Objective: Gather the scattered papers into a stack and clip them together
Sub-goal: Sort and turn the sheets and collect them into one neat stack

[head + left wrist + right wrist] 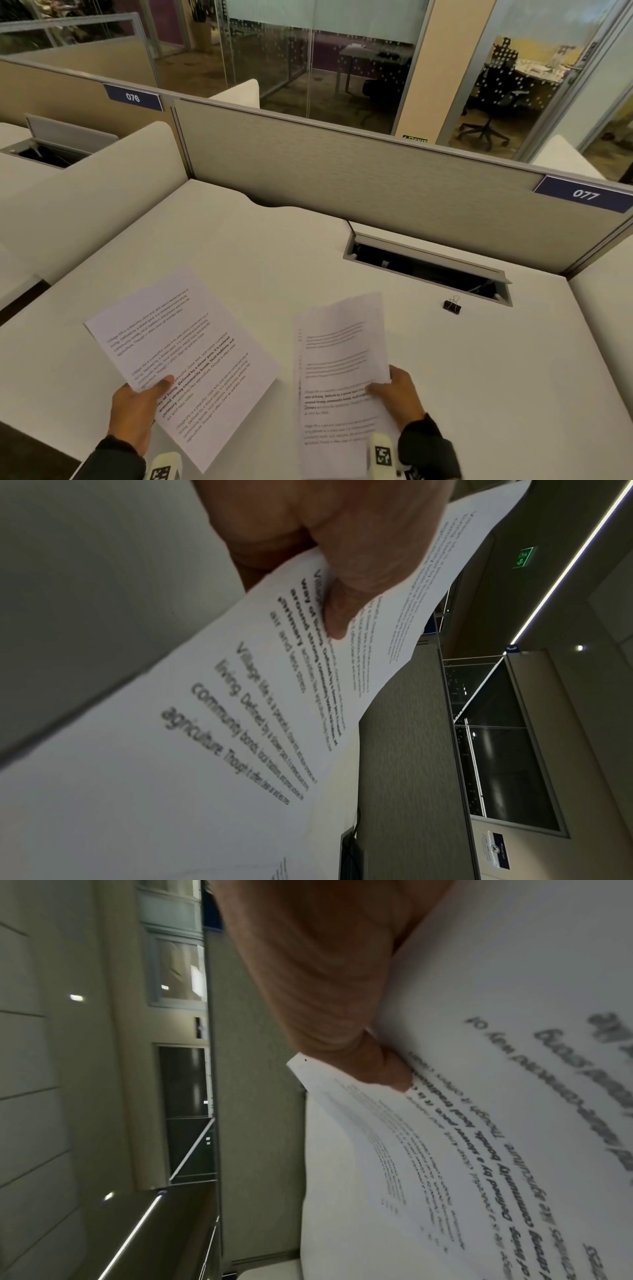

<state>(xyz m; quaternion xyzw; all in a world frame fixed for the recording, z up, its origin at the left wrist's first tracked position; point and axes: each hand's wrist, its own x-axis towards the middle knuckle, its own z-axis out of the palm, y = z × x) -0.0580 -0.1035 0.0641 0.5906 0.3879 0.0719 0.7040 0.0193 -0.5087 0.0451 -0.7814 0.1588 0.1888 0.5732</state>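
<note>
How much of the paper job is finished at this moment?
Done: no sheets lie loose on the desk. In hand: the left hand holds one sheet, the right hand holds several papers, apart. Left: merge them, then fetch the binder clip, untouched on the desk.

Single sheet left, sheaf right, binder clip behind sheaf on desk.

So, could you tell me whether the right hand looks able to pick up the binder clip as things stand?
Probably not yet. The right hand is gripping a bundle of papers, so it is occupied. The path itself looks free: the binder clip sits alone on the desk beyond that hand.
</note>
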